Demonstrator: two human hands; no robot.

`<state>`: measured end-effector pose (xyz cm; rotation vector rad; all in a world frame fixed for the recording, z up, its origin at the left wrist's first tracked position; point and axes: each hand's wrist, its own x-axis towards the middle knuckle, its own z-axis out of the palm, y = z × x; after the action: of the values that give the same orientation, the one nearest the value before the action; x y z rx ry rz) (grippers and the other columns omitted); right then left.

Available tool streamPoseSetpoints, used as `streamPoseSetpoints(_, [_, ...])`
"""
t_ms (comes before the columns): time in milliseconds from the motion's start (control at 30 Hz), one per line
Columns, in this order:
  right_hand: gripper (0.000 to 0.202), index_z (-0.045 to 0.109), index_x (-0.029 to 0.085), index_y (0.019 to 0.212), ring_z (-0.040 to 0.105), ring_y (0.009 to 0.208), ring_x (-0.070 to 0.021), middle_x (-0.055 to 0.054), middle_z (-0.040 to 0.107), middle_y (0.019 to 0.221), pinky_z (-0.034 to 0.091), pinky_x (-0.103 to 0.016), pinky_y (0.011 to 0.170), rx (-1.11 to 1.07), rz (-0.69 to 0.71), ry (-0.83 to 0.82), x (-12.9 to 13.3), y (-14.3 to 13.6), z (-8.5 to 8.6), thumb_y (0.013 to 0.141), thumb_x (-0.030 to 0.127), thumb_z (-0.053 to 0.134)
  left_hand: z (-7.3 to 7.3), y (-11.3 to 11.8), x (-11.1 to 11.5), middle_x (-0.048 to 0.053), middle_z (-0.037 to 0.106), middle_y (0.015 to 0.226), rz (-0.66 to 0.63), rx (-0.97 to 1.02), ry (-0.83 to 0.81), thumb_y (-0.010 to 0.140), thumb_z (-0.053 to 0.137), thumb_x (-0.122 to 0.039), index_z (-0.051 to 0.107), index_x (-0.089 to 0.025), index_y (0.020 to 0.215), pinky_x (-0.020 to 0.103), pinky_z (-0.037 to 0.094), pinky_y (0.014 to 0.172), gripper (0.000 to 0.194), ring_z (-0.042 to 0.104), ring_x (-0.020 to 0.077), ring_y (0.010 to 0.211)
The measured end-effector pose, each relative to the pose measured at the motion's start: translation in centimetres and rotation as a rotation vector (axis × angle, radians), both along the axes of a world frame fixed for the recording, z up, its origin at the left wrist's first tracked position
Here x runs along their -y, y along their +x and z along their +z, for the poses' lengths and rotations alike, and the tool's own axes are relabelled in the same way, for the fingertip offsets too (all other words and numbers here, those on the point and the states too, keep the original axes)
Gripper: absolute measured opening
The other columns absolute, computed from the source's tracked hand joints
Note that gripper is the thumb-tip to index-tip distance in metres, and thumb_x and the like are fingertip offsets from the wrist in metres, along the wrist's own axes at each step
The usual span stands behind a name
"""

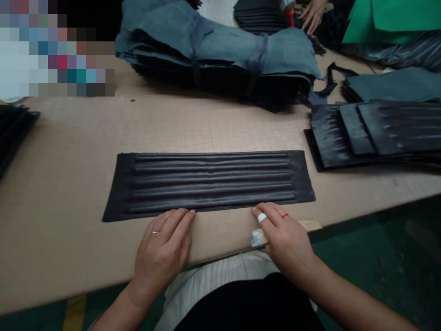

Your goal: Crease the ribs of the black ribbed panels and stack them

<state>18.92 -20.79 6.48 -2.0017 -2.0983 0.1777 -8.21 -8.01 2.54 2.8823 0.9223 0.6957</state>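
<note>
The black ribbed piece (210, 181) lies flat in the middle of the frame, on the tan table (69, 184). Most of it is just past your fingertips, on the far side of them, and its long bumps run from side to side.

Your left hand (163, 243) is bent, with its fingers close together and their tips at the near edge of the piece, left of its middle. Your right hand (285, 236) has its tips at the same edge, farther right (it has a white band on one finger). I cannot tell if either hand pinches the edge or just touches it, or how wide each grip is.

A flat stick (312, 224) lies under your right hand; I cannot tell if you hold it. A big tied bundle (223, 46) sits at the top middle. More black pieces (396, 133) lie at the right, and another person's hand (314, 16) is at the upper right.
</note>
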Motion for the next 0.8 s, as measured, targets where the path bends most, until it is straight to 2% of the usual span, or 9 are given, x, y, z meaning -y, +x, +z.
streamPoseSetpoints(167, [0.057, 0.065, 0.009, 0.125, 0.058, 0.119, -0.0281, -0.014, 0.065, 0.126, 0.056, -0.042, 0.101, 0.054, -0.124, -0.053, 3.2, 4.7, 1.7, 0.073, -0.005, 0.045, -0.3, -0.1, 0.5, 0.014, 0.069, 0.122, 0.011, 0.005, 0.012, 0.089, 0.061, -0.006, 0.058, -0.016, 0.138, 0.053, 0.057, 0.097, 0.05, 0.067, 0.0331, 0.109])
streamPoseSetpoints(233, [0.054, 0.063, 0.009, 0.126, 0.057, 0.121, -0.0297, -0.014, 0.064, 0.127, 0.055, -0.045, 0.102, 0.1, -0.167, -0.048, 3.3, 6.7, 1.9, 0.077, -0.004, 0.046, 0.0, -0.1, 0.6, 0.015, 0.069, 0.122, 0.013, -0.006, 0.004, 0.091, 0.059, -0.006, 0.059, -0.015, 0.134, 0.053, 0.056, 0.097, 0.045, 0.066, 0.0329, 0.109])
streamPoseSetpoints(300, [0.055, 0.061, 0.008, 0.132, 0.054, 0.128, -0.0308, -0.015, 0.061, 0.135, 0.052, -0.048, 0.108, 0.127, -0.184, -0.013, 2.6, 9.0, 1.4, 0.08, -0.003, 0.046, 0.6, -0.1, -0.3, 0.014, 0.07, 0.119, -0.001, -0.025, -0.018, 0.092, 0.056, -0.008, 0.063, -0.015, 0.128, 0.051, 0.057, 0.095, 0.037, 0.067, 0.0313, 0.108])
streamPoseSetpoints(367, [0.059, 0.057, 0.008, 0.138, 0.05, 0.136, -0.03, -0.015, 0.056, 0.146, 0.048, -0.049, 0.112, 0.144, -0.163, 0.022, 1.1, 11.2, 0.3, 0.081, -0.002, 0.046, 1.5, 0.1, -2.8, 0.012, 0.071, 0.117, 0.013, -0.038, -0.045, 0.095, 0.055, -0.011, 0.066, -0.016, 0.122, 0.049, 0.057, 0.097, 0.03, 0.067, 0.0293, 0.108])
streamPoseSetpoints(467, [0.068, 0.047, 0.011, 0.149, 0.041, 0.147, -0.0276, -0.013, 0.046, 0.158, 0.047, -0.049, 0.112, 0.201, -0.111, 0.072, -1.9, 13.3, -1.5, 0.083, -0.001, 0.045, 2.4, 0.1, -8.7, 0.013, 0.069, 0.129, 0.121, -0.009, -0.102, 0.1, 0.052, -0.023, 0.065, -0.017, 0.128, 0.049, 0.054, 0.107, 0.032, 0.065, 0.0279, 0.121])
streamPoseSetpoints(533, [0.069, 0.041, 0.012, 0.154, 0.038, 0.149, -0.0272, -0.013, 0.044, 0.16, 0.047, -0.049, 0.111, 0.242, -0.105, 0.098, -3.6, 13.7, -2.5, 0.086, 0.002, 0.044, 2.4, -0.3, -12.4, 0.014, 0.065, 0.139, 0.192, -0.023, -0.165, 0.103, 0.048, -0.032, 0.059, -0.016, 0.14, 0.051, 0.05, 0.113, 0.041, 0.061, 0.0276, 0.13])
streamPoseSetpoints(600, [0.067, 0.038, 0.011, 0.156, 0.038, 0.149, -0.0275, -0.014, 0.045, 0.159, 0.046, -0.05, 0.111, 0.255, -0.108, 0.11, -4.5, 13.5, -3.2, 0.09, 0.003, 0.042, 2.0, -1.1, -14.5, 0.015, 0.061, 0.147, 0.221, -0.113, -0.222, 0.105, 0.044, -0.038, 0.052, -0.017, 0.148, 0.055, 0.045, 0.118, 0.048, 0.057, 0.0283, 0.137])
streamPoseSetpoints(667, [0.066, 0.035, 0.011, 0.157, 0.038, 0.149, -0.028, -0.015, 0.045, 0.159, 0.045, -0.049, 0.112, 0.254, -0.09, 0.104, -4.3, 13.0, -3.8, 0.091, 0.005, 0.04, 1.3, -2.2, -14.5, 0.014, 0.055, 0.155, 0.233, -0.208, -0.246, 0.106, 0.042, -0.039, 0.046, -0.019, 0.154, 0.058, 0.039, 0.121, 0.052, 0.05, 0.0292, 0.145])
streamPoseSetpoints(800, [0.071, 0.025, 0.014, 0.163, 0.035, 0.151, -0.0311, -0.015, 0.038, 0.163, 0.045, -0.052, 0.113, 0.231, 0.011, 0.073, -1.1, 12.9, -4.5, 0.093, 0.011, 0.038, 0.4, -4.7, -11.0, 0.012, 0.039, 0.167, 0.253, -0.273, -0.258, 0.108, 0.039, -0.042, 0.03, -0.022, 0.163, 0.054, 0.031, 0.127, 0.059, 0.034, 0.0265, 0.156])
